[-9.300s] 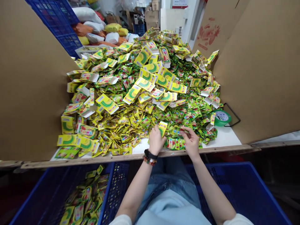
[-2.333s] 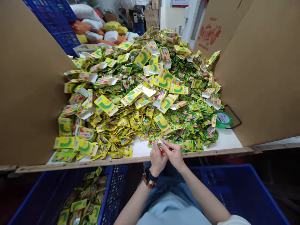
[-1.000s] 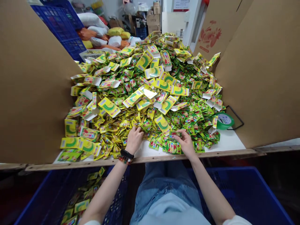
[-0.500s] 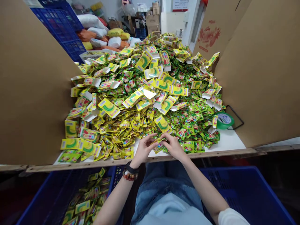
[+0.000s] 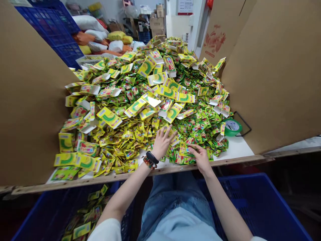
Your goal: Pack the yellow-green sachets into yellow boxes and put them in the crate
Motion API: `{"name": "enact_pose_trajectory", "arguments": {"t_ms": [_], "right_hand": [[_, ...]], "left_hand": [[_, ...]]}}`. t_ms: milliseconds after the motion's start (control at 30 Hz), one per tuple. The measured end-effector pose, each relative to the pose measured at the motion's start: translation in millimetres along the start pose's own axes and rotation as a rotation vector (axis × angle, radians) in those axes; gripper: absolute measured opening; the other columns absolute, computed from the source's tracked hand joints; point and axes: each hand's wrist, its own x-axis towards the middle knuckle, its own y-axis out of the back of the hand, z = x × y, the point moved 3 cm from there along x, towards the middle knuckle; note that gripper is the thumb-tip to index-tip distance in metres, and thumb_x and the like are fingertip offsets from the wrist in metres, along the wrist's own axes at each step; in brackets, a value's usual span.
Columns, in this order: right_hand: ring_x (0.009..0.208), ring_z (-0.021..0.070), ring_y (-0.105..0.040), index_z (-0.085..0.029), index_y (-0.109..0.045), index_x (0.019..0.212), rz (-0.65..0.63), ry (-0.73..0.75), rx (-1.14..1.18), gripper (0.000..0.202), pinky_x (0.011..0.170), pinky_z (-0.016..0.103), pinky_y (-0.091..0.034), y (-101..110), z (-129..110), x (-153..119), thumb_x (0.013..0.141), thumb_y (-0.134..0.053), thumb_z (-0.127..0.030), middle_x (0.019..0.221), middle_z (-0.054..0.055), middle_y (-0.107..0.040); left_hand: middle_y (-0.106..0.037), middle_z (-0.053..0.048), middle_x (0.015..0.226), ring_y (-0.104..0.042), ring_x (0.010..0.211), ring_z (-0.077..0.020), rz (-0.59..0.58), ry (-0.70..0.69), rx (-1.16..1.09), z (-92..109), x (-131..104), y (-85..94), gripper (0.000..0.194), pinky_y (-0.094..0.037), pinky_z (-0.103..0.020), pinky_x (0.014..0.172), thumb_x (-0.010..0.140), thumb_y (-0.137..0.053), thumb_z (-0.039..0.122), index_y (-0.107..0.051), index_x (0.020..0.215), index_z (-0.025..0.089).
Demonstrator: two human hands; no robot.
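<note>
A large heap of small yellow and green packets (image 5: 120, 144) and flat yellow cartons (image 5: 109, 117) covers the white table. My left hand (image 5: 163, 142), with a black band and beads at its wrist, reaches over the near middle of the heap. Its fingers are spread over a yellow carton, partly covering it. To the right, near the front edge, my right hand (image 5: 200, 157) has thumb and forefinger pinched on a small packet (image 5: 185, 149) among the green packets.
Cardboard walls (image 5: 30, 100) flank the heap on both sides. Green tape (image 5: 232, 127) lies at the right beside a black metal frame. Below the table's wooden edge (image 5: 233, 161) are a left blue crate holding packets and a right blue crate (image 5: 260, 204).
My hands have moved apart from where they met at the front edge. The left has gone forward onto the heap and opened; the right has moved to the right. The whole view has shifted slightly.
</note>
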Motion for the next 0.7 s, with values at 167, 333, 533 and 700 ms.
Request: {"name": "enact_pose_trajectory", "arguments": {"t_ms": [167, 333, 533, 700], "right_hand": [[0.072, 0.0175, -0.063, -0.020, -0.073, 0.087, 0.128, 0.151, 0.001, 0.032, 0.047, 0.025, -0.055, 8, -13, -2, 0.065, -0.079, -0.043, 0.083, 0.003, -0.071], [0.069, 0.0149, -0.063, -0.022, -0.073, 0.090, 0.122, 0.279, -0.041, 0.024, 0.056, 0.025, -0.054, 2, -32, -11, 0.074, -0.074, -0.039, 0.079, 0.001, -0.071], [0.060, 0.0145, -0.062, -0.021, -0.074, 0.082, -0.125, 0.035, -0.039, 0.024, 0.042, 0.021, -0.047, -30, -24, -17, 0.066, -0.079, -0.038, 0.072, 0.000, -0.070], [0.045, 0.0128, -0.056, -0.018, -0.072, 0.079, -0.288, -0.086, -0.238, 0.027, 0.035, 0.023, -0.047, -39, -17, -11, 0.065, -0.077, -0.040, 0.063, -0.001, -0.065]], "left_hand": [[-0.060, -0.013, 0.131, -0.038, 0.140, -0.0304, 0.016, -0.089, 0.122, -13, 14, 7.3, 0.042, -0.028, -0.056, 0.113, 0.082, -0.044, 0.001, -0.062, 0.114, 0.021], [-0.070, -0.011, 0.102, -0.058, 0.119, -0.0266, 0.065, -0.095, 0.066, -19, -23, 17.5, 0.026, -0.042, -0.046, 0.104, 0.081, -0.046, 0.003, -0.061, 0.096, 0.018], [-0.063, -0.012, 0.110, -0.058, 0.109, -0.0253, 0.047, 0.001, 0.039, 1, -63, 17.6, 0.047, -0.031, -0.054, 0.110, 0.078, -0.041, 0.002, -0.050, 0.122, 0.014], [-0.056, -0.017, 0.120, -0.053, 0.110, -0.0303, -0.050, 0.033, 0.007, 16, -72, 16.4, 0.067, -0.043, -0.046, 0.093, 0.072, -0.051, 0.009, -0.038, 0.138, 0.013]]}}
